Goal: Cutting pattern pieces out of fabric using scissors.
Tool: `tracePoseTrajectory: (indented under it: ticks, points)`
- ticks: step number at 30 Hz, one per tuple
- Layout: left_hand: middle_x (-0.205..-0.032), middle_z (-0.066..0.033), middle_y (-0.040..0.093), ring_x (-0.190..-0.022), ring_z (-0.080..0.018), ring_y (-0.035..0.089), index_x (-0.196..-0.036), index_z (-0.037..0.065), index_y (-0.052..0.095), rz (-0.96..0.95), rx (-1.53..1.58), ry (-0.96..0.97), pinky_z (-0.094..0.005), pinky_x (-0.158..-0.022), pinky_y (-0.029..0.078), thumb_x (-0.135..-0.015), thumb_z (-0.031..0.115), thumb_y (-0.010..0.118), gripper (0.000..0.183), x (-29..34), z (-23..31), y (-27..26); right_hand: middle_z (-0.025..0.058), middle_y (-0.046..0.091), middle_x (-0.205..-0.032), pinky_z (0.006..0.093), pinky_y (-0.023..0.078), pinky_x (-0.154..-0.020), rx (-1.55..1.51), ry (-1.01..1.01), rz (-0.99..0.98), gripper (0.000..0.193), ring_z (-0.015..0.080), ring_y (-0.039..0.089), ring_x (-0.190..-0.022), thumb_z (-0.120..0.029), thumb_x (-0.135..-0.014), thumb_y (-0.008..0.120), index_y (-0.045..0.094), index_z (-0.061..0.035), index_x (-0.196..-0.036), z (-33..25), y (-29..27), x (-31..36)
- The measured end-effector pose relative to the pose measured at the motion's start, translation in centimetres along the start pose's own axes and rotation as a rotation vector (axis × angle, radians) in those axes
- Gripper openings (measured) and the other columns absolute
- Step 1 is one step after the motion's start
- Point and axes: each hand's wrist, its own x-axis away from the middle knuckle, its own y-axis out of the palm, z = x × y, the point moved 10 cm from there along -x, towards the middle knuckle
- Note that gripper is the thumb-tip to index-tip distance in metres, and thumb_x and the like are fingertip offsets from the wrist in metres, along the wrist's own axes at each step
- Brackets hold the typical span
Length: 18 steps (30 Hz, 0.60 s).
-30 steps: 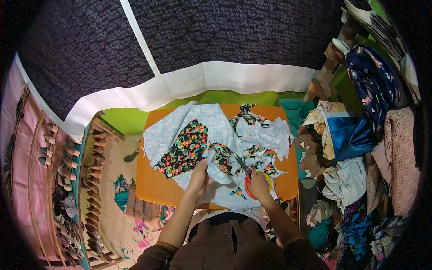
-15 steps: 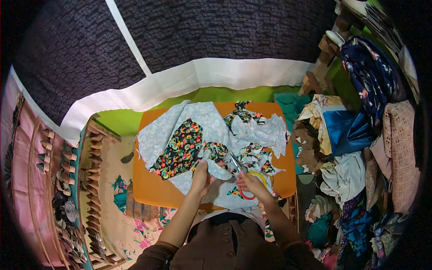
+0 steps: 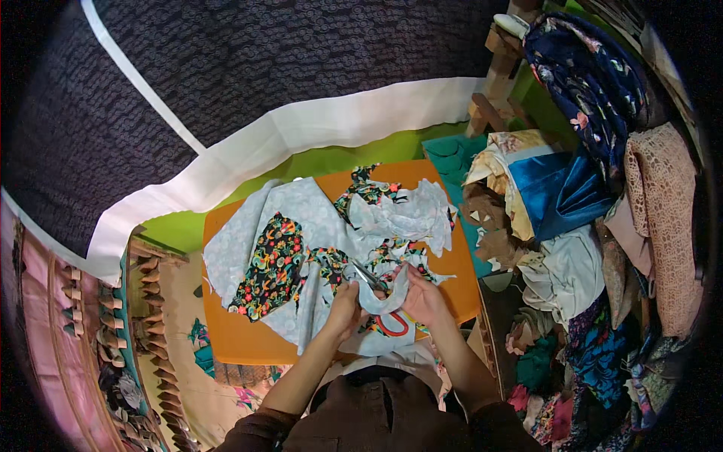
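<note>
A curved, U-shaped cloth piece (image 3: 382, 303), pale side up, stretches between my two hands above the table. My left hand (image 3: 345, 310) grips its left end. Its right end is pinched between the thumb and fingers of my right hand (image 3: 424, 296). Beneath the piece, a pair of scissors (image 3: 392, 325) with a red and yellow handle rests on the fabric, partly covered. Around them spreads a larger floral fabric (image 3: 271, 264), black with bright flowers on one side and whitish on the other. Cut scraps (image 3: 403, 218) are heaped to the right of it.
The orange table (image 3: 226, 337) carries the fabric. Heaped cloth (image 3: 568, 282) and a blue satin piece (image 3: 557, 192) crowd the right side. Racks of wooden shoe lasts (image 3: 154, 316) stand at left. A dark patterned curtain (image 3: 301, 53) with a white border hangs behind.
My right hand has let go of the scissors and taken the right end of the curved piece. The scissors now lie on the fabric. The view has turned and shifted slightly.
</note>
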Motion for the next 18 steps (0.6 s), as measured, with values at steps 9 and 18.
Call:
tracePoseTrajectory:
  ticks: [9, 18]
  points:
    - [-0.077, -0.0018, 0.053, -0.062, -0.0122, 0.050, -0.093, 0.011, 0.045, 0.212, 0.038, 0.068, -0.0252, -0.052, 0.044, -0.086, 0.019, 0.038, 0.013, -4.7, -0.5, -0.1, 0.0044, 0.053, -0.103, 0.0365, 0.037, -0.088, 0.139, 0.043, 0.059, 0.031, 0.0193, 0.050, -0.100, -0.008, -0.081, 0.046, 0.045, -0.0092, -0.112, -5.0, -1.8, -3.2]
    - [-0.075, -0.0010, 0.051, -0.063, -0.0087, 0.048, -0.105, 0.007, 0.043, 0.248, -0.032, 0.165, -0.0216, -0.049, 0.038, -0.085, 0.016, 0.040, 0.023, -12.2, 2.1, 3.3, 0.0063, 0.047, -0.116, 0.0346, 0.036, -0.088, 0.276, -0.011, 0.116, 0.035, 0.0214, 0.046, -0.104, -0.004, -0.081, 0.041, 0.039, -0.0091, -0.116, -13.5, -2.5, -9.3]
